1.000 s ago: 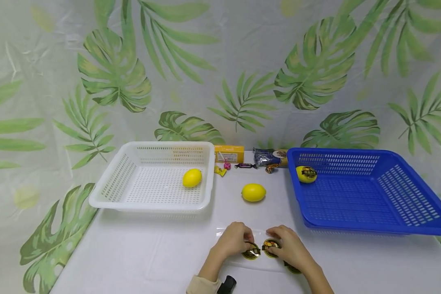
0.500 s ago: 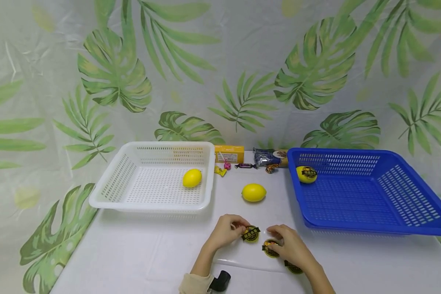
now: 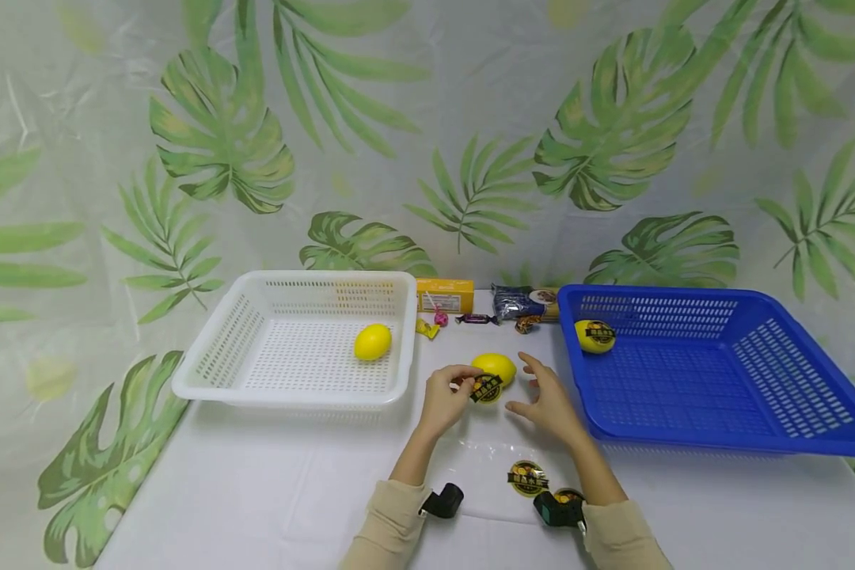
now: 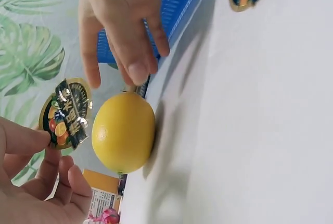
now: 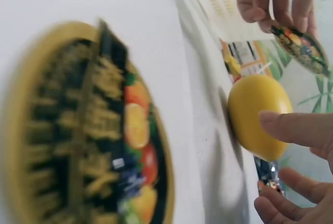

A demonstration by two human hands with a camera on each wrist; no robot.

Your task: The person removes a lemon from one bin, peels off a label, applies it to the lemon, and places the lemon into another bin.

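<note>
- The left hand point(image 3: 443, 404) pinches a round black-and-gold label point(image 3: 487, 389) between thumb and fingers, in front of the middle lemon point(image 3: 497, 365).
- The right hand point(image 3: 550, 405) is spread, thumb and fingers apart, just beside that lemon; I cannot tell whether it touches.
- The middle lemon rests on the white desk point(image 3: 292, 483), between 2 baskets.
- Closer to the person, a flat label point(image 3: 528, 478) lies near a partly hidden label point(image 3: 568, 496), at the right wrist's black camera point(image 3: 556, 509).
- On the left, the white basket point(image 3: 292, 397) holds 1 plain lemon point(image 3: 373, 342).
- On the right, the blue basket point(image 3: 684, 388) holds 1 labelled lemon point(image 3: 595, 336).
- Behind stand a yellow box point(image 3: 445, 296) and small wrapped sweets point(image 3: 477, 319), before a leaf-print sheet point(image 3: 470, 103).
</note>
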